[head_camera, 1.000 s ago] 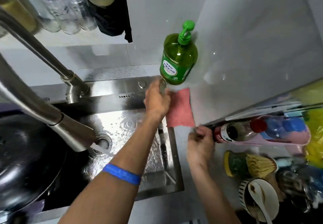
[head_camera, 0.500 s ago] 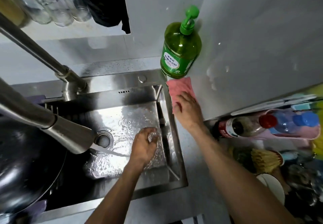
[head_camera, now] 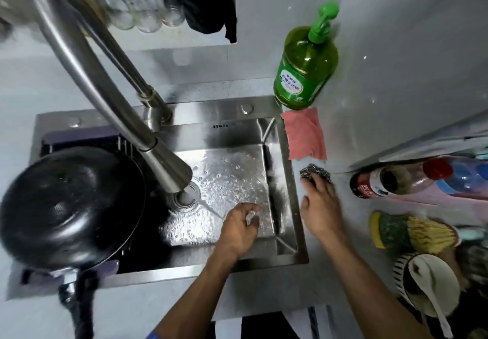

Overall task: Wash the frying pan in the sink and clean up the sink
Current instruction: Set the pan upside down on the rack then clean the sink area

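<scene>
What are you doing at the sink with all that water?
A person is washing up. The tap is running into the sink, and the left hand is under the stream with curled fingers. The right hand touches a steel scrubber on the counter. The black frying pan sits on the sink's left side.

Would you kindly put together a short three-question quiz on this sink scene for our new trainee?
1. True or false: the frying pan rests upside down at the left of the sink.
2. What do the right hand's fingers touch? A) steel wool scrubber B) pink cloth C) green dish soap bottle
3. Fill in: water from the faucet runs over the ______ hand.

Key: 1 true; 2 A; 3 left.
</scene>
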The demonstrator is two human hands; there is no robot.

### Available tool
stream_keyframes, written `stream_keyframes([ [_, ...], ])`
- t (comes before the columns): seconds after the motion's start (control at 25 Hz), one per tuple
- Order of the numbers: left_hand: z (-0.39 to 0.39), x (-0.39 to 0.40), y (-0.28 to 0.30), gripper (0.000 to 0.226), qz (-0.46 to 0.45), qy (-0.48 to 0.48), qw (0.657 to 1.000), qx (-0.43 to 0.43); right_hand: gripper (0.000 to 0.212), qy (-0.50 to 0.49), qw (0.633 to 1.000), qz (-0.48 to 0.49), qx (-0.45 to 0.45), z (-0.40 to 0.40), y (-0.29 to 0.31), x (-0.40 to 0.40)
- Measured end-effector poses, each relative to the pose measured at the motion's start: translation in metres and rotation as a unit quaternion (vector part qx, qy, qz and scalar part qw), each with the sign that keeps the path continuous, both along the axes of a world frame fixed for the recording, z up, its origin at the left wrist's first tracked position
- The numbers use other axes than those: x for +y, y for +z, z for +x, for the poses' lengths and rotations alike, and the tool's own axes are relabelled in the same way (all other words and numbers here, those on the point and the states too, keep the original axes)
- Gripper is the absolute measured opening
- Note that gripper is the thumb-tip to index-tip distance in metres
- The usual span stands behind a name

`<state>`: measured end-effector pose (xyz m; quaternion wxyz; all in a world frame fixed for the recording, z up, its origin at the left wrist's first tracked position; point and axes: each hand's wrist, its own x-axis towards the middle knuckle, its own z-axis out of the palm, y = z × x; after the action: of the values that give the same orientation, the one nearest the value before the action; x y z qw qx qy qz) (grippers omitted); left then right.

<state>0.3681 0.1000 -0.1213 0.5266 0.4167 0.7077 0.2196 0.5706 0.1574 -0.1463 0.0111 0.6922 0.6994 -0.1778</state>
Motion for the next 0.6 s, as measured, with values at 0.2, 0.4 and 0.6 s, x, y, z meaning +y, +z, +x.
stream_keyframes([
  [0.2, -0.035, -0.035, 0.007, 0.023, 0.011, 0.017, 1.000, 0.010, 0.028, -0.009, 0.978, 0.107, 0.181, -0.049, 0.068, -0.008],
  [0.4, -0.124, -0.109, 0.027, 0.022, 0.058, 0.146, 0.982, 0.108, 0.041, 0.127, 0.907, -0.017, 0.402, -0.184, 0.205, 0.010],
  [0.6, -0.219, -0.216, 0.026, 0.026, -0.060, 0.288, 0.883, 0.365, 0.028, 0.094, 0.964, 0.011, 0.249, -0.237, 0.219, 0.025],
])
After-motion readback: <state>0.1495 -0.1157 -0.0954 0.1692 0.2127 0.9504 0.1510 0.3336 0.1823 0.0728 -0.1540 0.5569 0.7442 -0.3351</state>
